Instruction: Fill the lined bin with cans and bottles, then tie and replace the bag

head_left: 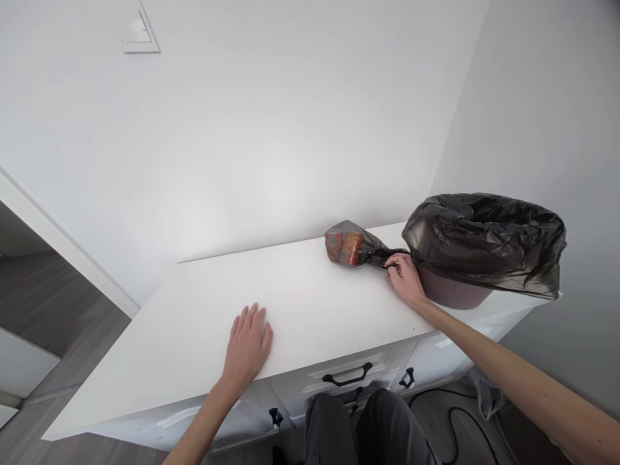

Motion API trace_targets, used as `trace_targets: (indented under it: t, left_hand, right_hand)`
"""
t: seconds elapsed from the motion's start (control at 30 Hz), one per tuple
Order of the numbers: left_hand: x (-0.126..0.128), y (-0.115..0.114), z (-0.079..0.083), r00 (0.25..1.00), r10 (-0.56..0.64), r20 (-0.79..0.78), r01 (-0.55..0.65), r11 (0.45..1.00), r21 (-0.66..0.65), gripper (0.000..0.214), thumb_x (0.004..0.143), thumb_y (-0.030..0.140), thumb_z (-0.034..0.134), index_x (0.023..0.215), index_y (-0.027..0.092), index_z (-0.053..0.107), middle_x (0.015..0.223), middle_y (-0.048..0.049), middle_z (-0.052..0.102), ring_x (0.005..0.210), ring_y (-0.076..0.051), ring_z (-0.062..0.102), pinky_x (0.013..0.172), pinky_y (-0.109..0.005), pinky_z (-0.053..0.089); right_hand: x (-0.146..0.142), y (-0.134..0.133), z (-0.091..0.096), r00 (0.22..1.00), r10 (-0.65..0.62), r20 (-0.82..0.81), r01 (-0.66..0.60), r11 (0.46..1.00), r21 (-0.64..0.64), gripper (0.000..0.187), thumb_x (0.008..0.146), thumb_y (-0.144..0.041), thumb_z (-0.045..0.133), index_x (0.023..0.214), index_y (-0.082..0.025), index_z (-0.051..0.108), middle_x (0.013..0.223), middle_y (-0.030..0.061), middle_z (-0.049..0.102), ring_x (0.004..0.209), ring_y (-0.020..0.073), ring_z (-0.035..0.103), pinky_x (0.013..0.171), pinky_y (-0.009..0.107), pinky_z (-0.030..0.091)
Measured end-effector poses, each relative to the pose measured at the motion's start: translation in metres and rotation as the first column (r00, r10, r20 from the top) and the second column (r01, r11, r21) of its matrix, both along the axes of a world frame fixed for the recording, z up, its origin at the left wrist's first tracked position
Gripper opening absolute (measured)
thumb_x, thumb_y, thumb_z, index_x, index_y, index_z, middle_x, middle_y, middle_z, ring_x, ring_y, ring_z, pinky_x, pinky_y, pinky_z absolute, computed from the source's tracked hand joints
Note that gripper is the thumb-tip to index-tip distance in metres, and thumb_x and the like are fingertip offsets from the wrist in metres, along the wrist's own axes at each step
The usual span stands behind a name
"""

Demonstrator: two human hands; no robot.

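Fingers (394,259) of the right hand (405,281) curl in on the twisted neck of one small dark bag (347,243), pinching it against the thumb; those of the left hand (246,345) lie flat and slightly parted, thumb out to the side, on the bare front-left part of one white cabinet (295,284). Two hands in all; the left holds nothing.

The small bag rests on the cabinet top near the wall (300,116), left of the right hand. Through its thin plastic at least two reddish-orange pieces with green patches can be made out; folds hide the full count. Just right of the hand stands one brownish bin (453,290), lined with one large black bag (484,252) whose edge is folded out over the rim and hides most of the bin.

On the cabinet front, at least five dark handles (347,374) show, three in the middle column and one on either side. Two knees (332,429) in grey trousers stand before the middle drawers and block the lower ones. To the right of the knees, on the floor: one black cable (455,413) and one clear plastic bag (489,397). One panel (140,29) is set in the wall, upper left.
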State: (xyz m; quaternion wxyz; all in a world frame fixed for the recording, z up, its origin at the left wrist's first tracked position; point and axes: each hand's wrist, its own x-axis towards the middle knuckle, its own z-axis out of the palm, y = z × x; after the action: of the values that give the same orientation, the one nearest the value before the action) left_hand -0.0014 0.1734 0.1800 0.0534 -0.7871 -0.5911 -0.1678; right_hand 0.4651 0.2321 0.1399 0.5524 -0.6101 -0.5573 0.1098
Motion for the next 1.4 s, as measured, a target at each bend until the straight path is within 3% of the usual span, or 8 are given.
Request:
trace_targets:
  t: [0.1, 0.23, 0.5, 0.8, 0.9, 1.07, 1.2, 1.4]
  left_hand:
    - [0.001, -0.001, 0.001, 1.0, 0.005, -0.003, -0.005, 1.0, -0.008, 0.052, 0.104, 0.041, 0.032, 0.142, 0.016, 0.057, 0.159, -0.012, 0.051, 0.154, -0.033, 0.037, 0.126, -0.054, 0.033]
    - [0.001, -0.002, 0.001, 1.0, -0.009, -0.002, 0.009, 1.0, -0.002, 0.052, 0.105, 0.041, 0.031, 0.142, 0.016, 0.057, 0.159, -0.0119, 0.051, 0.154, -0.033, 0.038, 0.125, -0.054, 0.033]
    - [-0.002, 0.0, -0.004, 0.999, -0.016, 0.04, 0.015, 1.0, 0.01, 0.05, 0.104, 0.04, 0.033, 0.141, 0.018, 0.058, 0.159, -0.0124, 0.052, 0.153, -0.032, 0.039, 0.126, -0.055, 0.031]
    - [-0.001, -0.003, 0.004, 0.997, -0.037, 0.065, 0.034, 0.998, 0.048, 0.046, 0.101, 0.037, 0.036, 0.134, 0.016, 0.061, 0.152, -0.0157, 0.058, 0.148, -0.034, 0.046, 0.12, -0.056, 0.039]
    - [0.001, -0.01, 0.013, 0.994, -0.094, 0.059, 0.09, 0.994, 0.066, 0.04, 0.102, 0.035, 0.036, 0.128, 0.02, 0.063, 0.145, -0.0132, 0.063, 0.137, -0.031, 0.057, 0.112, -0.051, 0.048]
    - [0.022, -0.036, 0.036, 0.953, -0.301, 0.045, 0.287, 0.939, 0.19, 0.032, 0.105, 0.033, 0.037, 0.123, 0.025, 0.062, 0.128, -0.008, 0.07, 0.119, -0.024, 0.065, 0.104, -0.043, 0.051]
    - [0.054, -0.049, 0.063, 0.924, -0.382, -0.029, 0.373, 0.878, 0.3, 0.033, 0.106, 0.03, 0.038, 0.127, 0.027, 0.063, 0.123, -0.01, 0.068, 0.114, -0.025, 0.065, 0.101, -0.044, 0.052]
    - [0.097, -0.038, 0.093, 0.868, -0.458, -0.192, 0.495, 0.825, 0.272, 0.037, 0.104, 0.024, 0.043, 0.133, 0.033, 0.064, 0.146, -0.0101, 0.056, 0.135, -0.031, 0.052, 0.108, -0.05, 0.048]
  right_hand:
    - [-0.004, 0.0, 0.0, 0.991, -0.02, 0.136, 0.022, 1.0, -0.009, 0.021, 0.08, -0.023, 0.054, 0.096, -0.021, 0.068, 0.149, 0.0139, 0.045, 0.09, 0.0213, 0.065, 0.082, 0.041, 0.054]
    - [-0.01, 0.0, 0.001, 0.939, 0.032, 0.343, 0.028, 0.985, -0.17, 0.017, 0.083, -0.023, 0.056, 0.087, -0.021, 0.072, 0.157, 0.0095, 0.041, 0.07, 0.0145, 0.062, 0.078, 0.04, 0.052]
    - [-0.023, -0.007, 0.001, 0.937, 0.077, 0.342, -0.016, 0.984, -0.178, 0.02, 0.082, -0.019, 0.057, 0.091, -0.022, 0.075, 0.144, 0.0084, 0.056, 0.083, 0.0181, 0.066, 0.08, 0.036, 0.052]
    - [-0.09, -0.062, 0.021, 0.903, 0.279, 0.325, -0.243, 0.959, -0.147, 0.019, 0.079, -0.017, 0.059, 0.089, -0.024, 0.074, 0.125, 0.0069, 0.065, 0.091, 0.0208, 0.068, 0.084, 0.036, 0.054]
    - [-0.109, -0.087, 0.032, 0.883, 0.363, 0.297, -0.331, 0.931, -0.153, 0.021, 0.079, -0.015, 0.06, 0.092, -0.024, 0.074, 0.121, 0.0078, 0.066, 0.091, 0.0214, 0.068, 0.081, 0.036, 0.054]
    - [-0.124, -0.135, 0.057, 0.748, 0.64, 0.177, -0.61, 0.767, -0.199, 0.032, 0.086, -0.012, 0.056, 0.113, -0.025, 0.069, 0.141, 0.0088, 0.061, 0.072, 0.013, 0.065, 0.073, 0.031, 0.053]
    - [-0.125, -0.15, 0.079, 0.786, 0.56, 0.262, -0.544, 0.828, -0.139, 0.031, 0.093, -0.015, 0.053, 0.118, -0.029, 0.065, 0.135, 0.0035, 0.066, 0.06, 0.0104, 0.057, 0.071, 0.03, 0.05]
    - [-0.135, -0.137, 0.092, 0.736, 0.442, 0.513, -0.423, 0.892, -0.161, 0.032, 0.095, -0.017, 0.057, 0.125, -0.029, 0.062, 0.123, 0.0026, 0.07, 0.092, 0.02, 0.069, 0.074, 0.03, 0.047]
